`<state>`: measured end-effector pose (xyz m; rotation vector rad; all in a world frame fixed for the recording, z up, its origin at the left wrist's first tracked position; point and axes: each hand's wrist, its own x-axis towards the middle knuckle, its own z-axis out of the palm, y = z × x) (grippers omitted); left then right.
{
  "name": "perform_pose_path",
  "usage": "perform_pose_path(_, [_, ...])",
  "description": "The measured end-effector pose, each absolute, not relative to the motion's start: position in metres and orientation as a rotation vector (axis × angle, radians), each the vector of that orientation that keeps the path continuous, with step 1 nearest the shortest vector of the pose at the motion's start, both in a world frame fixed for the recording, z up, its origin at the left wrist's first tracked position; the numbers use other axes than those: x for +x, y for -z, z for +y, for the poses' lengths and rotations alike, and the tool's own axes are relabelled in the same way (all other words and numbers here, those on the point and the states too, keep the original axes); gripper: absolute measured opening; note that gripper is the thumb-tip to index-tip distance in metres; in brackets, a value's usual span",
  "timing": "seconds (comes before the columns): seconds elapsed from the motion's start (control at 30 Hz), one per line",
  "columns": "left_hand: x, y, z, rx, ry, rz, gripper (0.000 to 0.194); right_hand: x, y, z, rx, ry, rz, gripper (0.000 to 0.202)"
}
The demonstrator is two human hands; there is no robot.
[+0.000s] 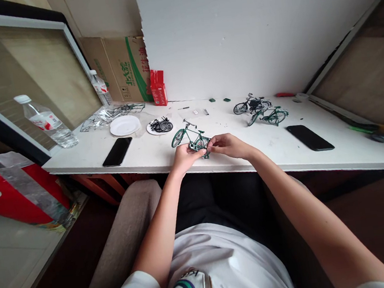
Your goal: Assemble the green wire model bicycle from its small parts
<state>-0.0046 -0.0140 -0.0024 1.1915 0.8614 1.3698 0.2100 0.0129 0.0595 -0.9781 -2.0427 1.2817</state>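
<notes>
A small green model bicycle [194, 136] is held over the front edge of the table, its front wheel raised to the left. My left hand [187, 158] is closed on its lower frame, near the rear wheel. From the other side, my right hand [229, 145] pinches the bicycle's rear end. Any tiny part between those fingertips is hidden. Further right stand a second green model bicycle [269, 116] and a black model bicycle [248, 104]. Black wheels and small parts [161, 125] lie on a little white dish to the left.
A white plate [125, 125], part frames [127, 108], a phone [117, 152] and two water bottles [47, 123] [101, 87] are on the left. Behind stand a red box [158, 88] and a carton [121, 68]. A dark phone [309, 137] lies right on the white table [237, 161].
</notes>
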Motion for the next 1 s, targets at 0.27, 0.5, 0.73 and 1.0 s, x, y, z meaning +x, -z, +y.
perform_pose_path(0.27, [-0.004,0.004,-0.012,1.177,-1.379,0.865,0.05,0.21,-0.053,0.017,-0.984,-1.232,-2.036,0.045])
perform_pose_path(0.5, [-0.003,0.002,-0.014,1.205,-1.404,0.883,0.051,0.21,-0.049,0.02,-0.998,-1.186,-2.03,0.042])
perform_pose_path(0.73, [-0.003,-0.001,-0.017,1.187,-1.406,0.847,0.053,0.209,-0.049,0.019,-1.002,-1.142,-2.011,0.043])
perform_pose_path(1.0, [-0.004,0.0,-0.016,1.134,-1.406,0.854,0.05,0.206,-0.051,0.015,-0.99,-1.16,-1.977,0.042])
